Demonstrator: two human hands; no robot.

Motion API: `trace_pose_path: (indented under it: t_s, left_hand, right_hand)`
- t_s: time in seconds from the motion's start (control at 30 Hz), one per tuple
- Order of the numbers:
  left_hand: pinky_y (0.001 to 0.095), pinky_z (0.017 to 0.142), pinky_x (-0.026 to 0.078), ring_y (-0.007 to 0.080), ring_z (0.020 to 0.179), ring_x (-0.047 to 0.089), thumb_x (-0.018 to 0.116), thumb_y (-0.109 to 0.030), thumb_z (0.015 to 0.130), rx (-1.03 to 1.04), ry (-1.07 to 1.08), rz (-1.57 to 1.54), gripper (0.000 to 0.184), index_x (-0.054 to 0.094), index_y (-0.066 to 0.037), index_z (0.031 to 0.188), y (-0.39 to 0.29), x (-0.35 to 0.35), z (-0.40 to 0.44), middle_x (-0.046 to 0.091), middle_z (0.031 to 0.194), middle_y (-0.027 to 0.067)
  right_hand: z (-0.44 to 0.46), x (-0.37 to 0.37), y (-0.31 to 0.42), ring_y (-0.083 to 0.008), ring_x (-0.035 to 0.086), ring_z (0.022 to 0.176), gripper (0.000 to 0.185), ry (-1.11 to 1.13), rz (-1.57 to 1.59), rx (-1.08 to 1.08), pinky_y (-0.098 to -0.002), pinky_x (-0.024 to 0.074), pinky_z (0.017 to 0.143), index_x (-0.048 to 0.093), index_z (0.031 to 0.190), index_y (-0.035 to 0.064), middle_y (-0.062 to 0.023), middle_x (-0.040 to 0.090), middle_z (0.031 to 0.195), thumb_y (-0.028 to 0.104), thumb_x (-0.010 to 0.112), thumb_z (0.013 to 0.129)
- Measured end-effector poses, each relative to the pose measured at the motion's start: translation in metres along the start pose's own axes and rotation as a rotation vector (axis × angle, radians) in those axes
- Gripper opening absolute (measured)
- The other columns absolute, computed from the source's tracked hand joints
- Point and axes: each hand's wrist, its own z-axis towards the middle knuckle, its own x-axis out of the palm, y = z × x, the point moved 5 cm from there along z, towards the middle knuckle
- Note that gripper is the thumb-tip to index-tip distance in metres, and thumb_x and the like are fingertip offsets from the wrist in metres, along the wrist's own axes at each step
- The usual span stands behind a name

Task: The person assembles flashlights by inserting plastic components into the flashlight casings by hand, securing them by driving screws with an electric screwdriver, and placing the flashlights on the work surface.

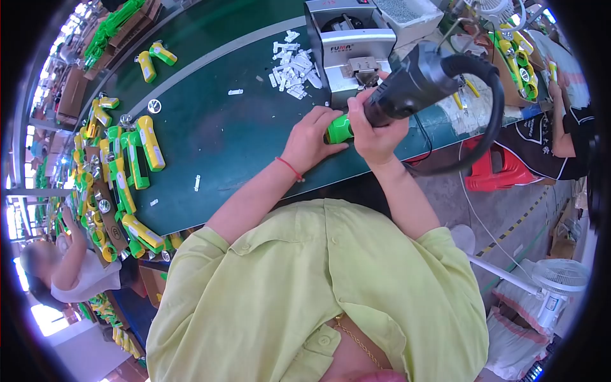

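My left hand [313,139], with a red string on its wrist, is wrapped round a green part [340,129] near the table's front edge. My right hand [378,132] grips the lower end of a black power tool [412,84], whose thick black cable loops to the right. The tool is tilted, and its tip by the green part is hidden by my fingers. Just behind my hands stands a grey and black machine [356,48] marked FUMA. To its left lies a pile of small white parts [294,69].
Many yellow and green housings [150,143] are heaped along the table's left side. Loose white pieces lie on the green table [216,121]. A white tray [410,19] is behind the machine. People sit at far left and right. A red stool [499,169] and a fan [560,277] stand right.
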Motion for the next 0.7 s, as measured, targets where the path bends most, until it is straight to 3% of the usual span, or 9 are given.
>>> trace_pose_path:
  t_s: [0.03,0.07,0.17,0.23,0.3,0.4,0.53,0.7]
  left_hand:
    - [0.0374,0.08,0.05,0.0323,0.094,0.059,0.082,-0.016,0.059,-0.009,-0.041,0.025,0.058,0.059,-0.007,0.112,-0.004,0.002,-0.003,0.059,0.1,0.0131]
    - [0.0386,0.077,0.05,0.0332,0.09,0.059,0.079,-0.014,0.062,-0.004,-0.024,0.047,0.053,0.059,-0.007,0.11,-0.005,0.001,-0.002,0.059,0.097,0.0132]
    - [0.038,0.074,0.05,0.0324,0.08,0.061,0.078,-0.015,0.064,-0.027,0.076,0.075,0.05,0.061,-0.006,0.11,-0.006,-0.007,0.004,0.061,0.09,0.0139]
    - [0.0351,0.073,0.051,0.0277,0.078,0.063,0.078,-0.014,0.065,-0.105,0.128,0.058,0.049,0.061,-0.005,0.11,-0.022,-0.036,-0.002,0.063,0.09,0.0127]
    - [0.0321,0.072,0.052,0.0231,0.076,0.065,0.078,-0.013,0.066,-0.223,0.155,0.059,0.048,0.061,-0.004,0.111,-0.02,-0.071,-0.018,0.065,0.09,0.0115]
    - [0.0233,0.073,0.051,0.0098,0.082,0.063,0.076,-0.008,0.074,-0.641,0.033,-0.476,0.041,0.061,0.004,0.11,0.001,-0.136,-0.054,0.066,0.095,0.0076]
    - [0.0235,0.075,0.051,0.0112,0.084,0.063,0.074,-0.007,0.076,-0.593,-0.182,-0.528,0.042,0.06,0.003,0.113,0.008,-0.189,-0.077,0.066,0.095,0.008]
    - [0.0246,0.076,0.051,0.0125,0.084,0.064,0.075,-0.012,0.076,-0.586,-0.283,-0.56,0.044,0.06,0.005,0.113,0.028,-0.213,-0.08,0.066,0.096,0.0094]
  right_hand:
    - [-0.001,0.0,0.004,-0.0076,0.057,0.073,0.054,-0.083,-0.026,-0.034,-0.0224,0.0465,0.068,0.043,0.124,-0.0066,-0.0029,0.06,0.083,-0.003,0.068,0.076]
    - [-0.003,0.004,0.002,-0.008,0.058,0.074,0.045,-0.157,0.153,0.11,-0.0232,0.048,0.067,0.047,0.115,-0.0035,-0.0026,0.06,0.081,-0.001,0.069,0.076]
    - [0.011,0.01,0.01,-0.0081,0.057,0.066,0.037,-0.074,0.012,0.042,-0.0226,0.0477,0.061,0.047,0.102,0.003,-0.0015,0.059,0.078,0.0,0.072,0.074]
    - [0.022,0.01,0.018,-0.0089,0.056,0.062,0.041,0.017,0.046,0.132,-0.0241,0.0466,0.058,0.048,0.111,0.0037,-0.0016,0.058,0.075,0.001,0.069,0.076]
    - [0.049,-0.004,0.052,-0.01,0.054,0.059,0.046,-0.073,0.325,0.315,-0.0247,0.0454,0.057,0.046,0.122,0.0041,-0.0029,0.056,0.074,0.002,0.065,0.08]
    - [0.082,-0.034,0.083,-0.011,0.05,0.057,0.051,-0.087,0.329,0.216,-0.0242,0.0428,0.056,0.041,0.13,0.0001,-0.0037,0.051,0.07,0.002,0.06,0.083]
    - [0.081,-0.03,0.077,-0.0115,0.054,0.057,0.056,-0.009,0.347,0.249,-0.0247,0.045,0.057,0.04,0.132,-0.0024,-0.0041,0.057,0.074,0.001,0.063,0.081]
    - [0.05,-0.001,0.049,-0.0106,0.054,0.06,0.06,0.083,0.22,0.328,-0.0237,0.0444,0.057,0.037,0.134,-0.0026,-0.004,0.056,0.076,0.002,0.063,0.08]
